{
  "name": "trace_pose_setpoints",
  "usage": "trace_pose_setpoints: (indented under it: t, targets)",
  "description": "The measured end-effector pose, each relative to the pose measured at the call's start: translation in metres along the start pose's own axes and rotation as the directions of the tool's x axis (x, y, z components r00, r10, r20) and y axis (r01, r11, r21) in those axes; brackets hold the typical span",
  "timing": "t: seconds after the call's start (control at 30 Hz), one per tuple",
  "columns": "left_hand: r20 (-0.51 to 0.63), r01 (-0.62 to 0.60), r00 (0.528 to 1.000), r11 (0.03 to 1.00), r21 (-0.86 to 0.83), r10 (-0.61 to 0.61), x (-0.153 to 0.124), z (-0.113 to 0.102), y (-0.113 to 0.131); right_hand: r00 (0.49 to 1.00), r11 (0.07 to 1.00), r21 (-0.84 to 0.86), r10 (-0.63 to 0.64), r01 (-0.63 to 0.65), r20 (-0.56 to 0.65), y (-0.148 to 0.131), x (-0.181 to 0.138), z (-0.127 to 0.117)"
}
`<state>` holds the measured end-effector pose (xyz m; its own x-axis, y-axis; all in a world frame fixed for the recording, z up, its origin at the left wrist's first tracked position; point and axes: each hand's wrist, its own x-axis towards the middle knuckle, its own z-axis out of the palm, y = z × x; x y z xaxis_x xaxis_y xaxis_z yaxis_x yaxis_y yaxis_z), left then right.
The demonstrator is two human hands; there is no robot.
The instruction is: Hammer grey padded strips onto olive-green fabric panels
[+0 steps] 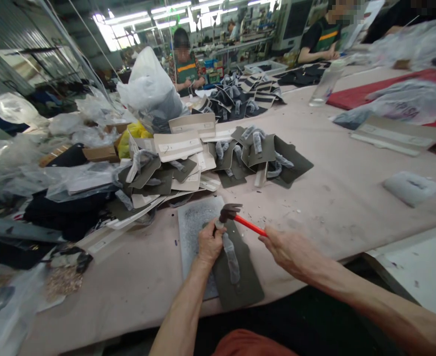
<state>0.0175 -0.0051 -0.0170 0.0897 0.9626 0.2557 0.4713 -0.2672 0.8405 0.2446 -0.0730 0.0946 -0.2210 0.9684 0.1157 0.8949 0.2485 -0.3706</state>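
Hammer [244, 222]: gripped by its red handle in the right hand [282, 248], fingers closed; its head is at the tool's top, contact or gap unclear.
Left hand [209, 242]: thumb and fingers pinch a small pale-topped tool [219, 224], upright or nearly so, over the panel's far end.
Olive-grey panel [245, 277]: lies partly on the speckled board [192, 227], its near end towards the person.
Strap [231, 257]: plastic-wrapped, already in place along the panel; the near end looks fastened, the far end is hidden by the left hand, so whether that end is finished cannot be told.
Panel pile [257, 157]: just beyond the board; many pieces carry wrapped straps, others lie pale side up, so how many remain is unclear.
Obstacles: the pile's edge crowds the board's far side; the hammer's right is freer.
Surroundings: bulging plastic bag [147, 89], dark panel heap [264, 94], bottle [327, 86], red sheet [373, 92], white bundle [411, 188]; co-workers sit beyond.
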Motion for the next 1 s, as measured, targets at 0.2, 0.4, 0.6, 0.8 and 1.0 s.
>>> trace_pose_setpoints:
  t: [0.2,0.4,0.6,0.8,1.0]
  targets:
    - [-0.005,0.015,1.0,1.0,-0.017,-0.015,0.001,-0.001,0.001,0.927,0.947,-0.142,0.312,-0.287,0.208,0.059,-0.018,0.028]
    - [-0.012,0.048,0.999,0.998,-0.046,-0.049,0.0,0.0,-0.002,0.994,0.981,-0.185,0.038,-0.056,-0.099,0.037,-0.014,0.055]
    - [-0.024,0.181,0.982,0.966,-0.186,-0.189,0.001,-0.001,-0.003,0.839,0.844,-0.024,-0.53,0.536,0.127,-0.04,0.022,0.065]
    - [-0.251,0.262,0.809,0.708,-0.655,-0.531,0.022,-0.001,0.0,0.853,0.836,-0.204,-0.461,0.51,0.243,-0.051,0.03,0.054]
    - [-0.367,0.074,0.863,0.805,-0.588,-0.347,0.043,-0.063,0.038,0.97,0.939,-0.315,-0.061,0.135,0.235,-0.064,0.022,0.017]
